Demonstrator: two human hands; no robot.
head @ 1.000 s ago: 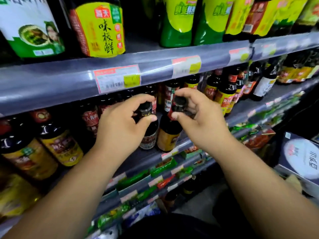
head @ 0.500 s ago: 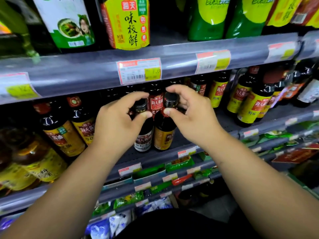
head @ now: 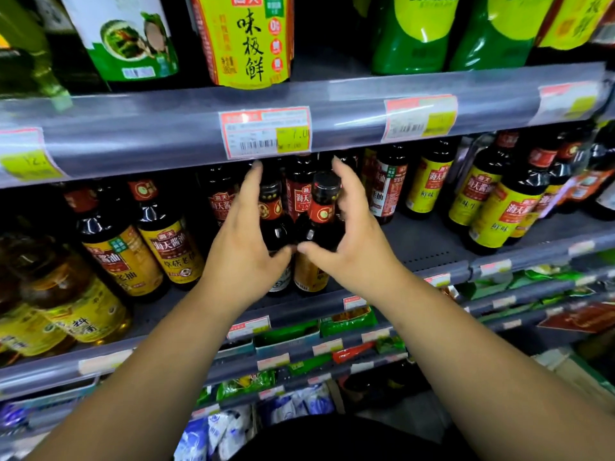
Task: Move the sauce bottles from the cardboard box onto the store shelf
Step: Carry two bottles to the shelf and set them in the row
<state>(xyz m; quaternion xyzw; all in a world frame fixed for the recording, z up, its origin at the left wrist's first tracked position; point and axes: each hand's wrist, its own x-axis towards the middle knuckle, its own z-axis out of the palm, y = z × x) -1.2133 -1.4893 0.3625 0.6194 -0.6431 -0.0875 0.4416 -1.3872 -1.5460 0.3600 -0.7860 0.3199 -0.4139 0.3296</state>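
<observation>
Two dark sauce bottles stand side by side near the front of the middle store shelf (head: pixel 427 242). The left sauce bottle (head: pixel 275 224) has my left hand (head: pixel 241 251) cupped around its left side, thumb across the front. Around the black-capped right sauce bottle (head: pixel 322 211) with its amber label, my right hand (head: pixel 354 242) wraps from the right. My two thumbs nearly touch in front of the bottles. The cardboard box is out of view.
Rows of soy sauce bottles fill the shelf to the left (head: pixel 173 251) and right (head: pixel 499 211), with more behind. The upper shelf rail (head: pixel 166 141) with price tags hangs just above my fingertips. Green packets (head: pixel 347 322) sit on lower shelves.
Both hands have slid down from the bottle caps to the shoulders of the bottles. The two bottles sit closer together on the shelf, and my view has shifted left along it.
</observation>
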